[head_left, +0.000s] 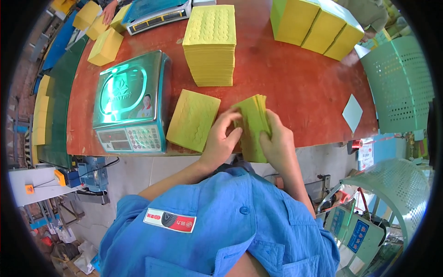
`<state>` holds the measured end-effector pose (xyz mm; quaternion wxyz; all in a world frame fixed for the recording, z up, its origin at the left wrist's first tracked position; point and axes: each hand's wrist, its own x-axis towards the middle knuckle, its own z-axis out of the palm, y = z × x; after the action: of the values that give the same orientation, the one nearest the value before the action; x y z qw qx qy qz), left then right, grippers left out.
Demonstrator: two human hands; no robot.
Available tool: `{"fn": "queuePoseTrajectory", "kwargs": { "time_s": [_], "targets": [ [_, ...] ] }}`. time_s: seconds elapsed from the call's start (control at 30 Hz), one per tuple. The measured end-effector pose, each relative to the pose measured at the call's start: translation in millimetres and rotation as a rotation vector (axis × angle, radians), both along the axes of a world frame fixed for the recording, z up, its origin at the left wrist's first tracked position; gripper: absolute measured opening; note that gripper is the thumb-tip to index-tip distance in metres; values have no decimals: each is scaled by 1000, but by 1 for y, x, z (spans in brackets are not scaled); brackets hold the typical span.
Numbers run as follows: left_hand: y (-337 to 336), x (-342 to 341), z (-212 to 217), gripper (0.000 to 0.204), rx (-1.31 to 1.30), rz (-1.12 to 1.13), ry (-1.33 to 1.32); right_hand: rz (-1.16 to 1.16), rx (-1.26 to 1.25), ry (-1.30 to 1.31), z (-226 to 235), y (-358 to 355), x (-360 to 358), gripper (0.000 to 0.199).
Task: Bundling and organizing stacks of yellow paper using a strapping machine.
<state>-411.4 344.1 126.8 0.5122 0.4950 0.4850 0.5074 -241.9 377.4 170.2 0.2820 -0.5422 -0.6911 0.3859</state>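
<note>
Just past the table's near edge, I hold a stack of yellow paper sheets upright and tilted, its top edges fanned slightly apart. My right hand is closed round its right side, thumb on the near face. My left hand has curled fingers and thumb at the stack's left edge; the fingertips are slightly blurred. Left of that hand, a low yellow paper stack with embossed wavy rows lies at an angle. Beyond it stands a tall pile of embossed yellow paper.
A digital scale with a steel pan sits left on the red table; a second scale is farther back. Yellow blocks stand far right, near a white paper piece and a perforated green chair. Another person's hand shows far left.
</note>
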Motion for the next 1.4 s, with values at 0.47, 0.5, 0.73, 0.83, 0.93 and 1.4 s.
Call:
{"fn": "queuePoseTrajectory", "kwargs": {
  "time_s": [0.47, 0.5, 0.73, 0.83, 0.93, 1.4],
  "targets": [
    [31, 5, -13, 43, -30, -137, -166, -128, 55, 707, -74, 12, 23, 34],
    [30, 9, -11, 37, -9, -107, -272, -158, 57, 727, -79, 12, 23, 35],
    [26, 4, -28, 29, -44, -62, -246, -211, 66, 794, -82, 10, 18, 33],
    [25, 2, -39, 25, 50, -28, -41, -157, -43, 800, -63, 2, 18, 32],
    [23, 14, -54, 22, 259, 73, 105, -100, 56, 820, -61, 2, 22, 33],
    [35, 9, -46, 25, 199, 55, 158, -110, 78, 552, -67, 12, 34, 31]
  ]
}}
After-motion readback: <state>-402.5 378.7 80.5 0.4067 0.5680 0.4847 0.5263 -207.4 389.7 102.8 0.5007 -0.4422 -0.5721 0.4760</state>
